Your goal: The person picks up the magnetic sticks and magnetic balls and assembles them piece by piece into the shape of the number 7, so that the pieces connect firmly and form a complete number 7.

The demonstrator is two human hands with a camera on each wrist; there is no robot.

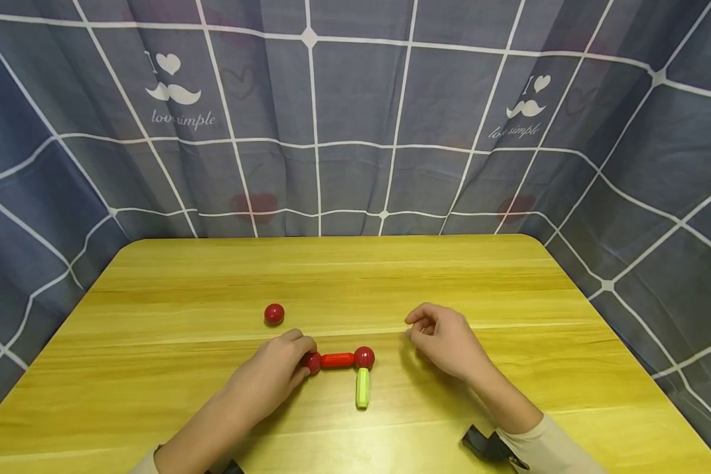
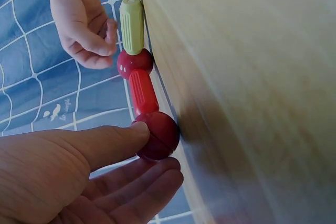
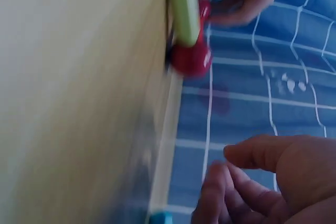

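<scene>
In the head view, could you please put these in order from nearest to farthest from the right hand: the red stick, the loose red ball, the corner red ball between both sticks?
1. Corner red ball: left of the right hand, at the green stick's far end.
2. Red stick: farther left.
3. Loose red ball: leftmost of the three, lying apart.
</scene>
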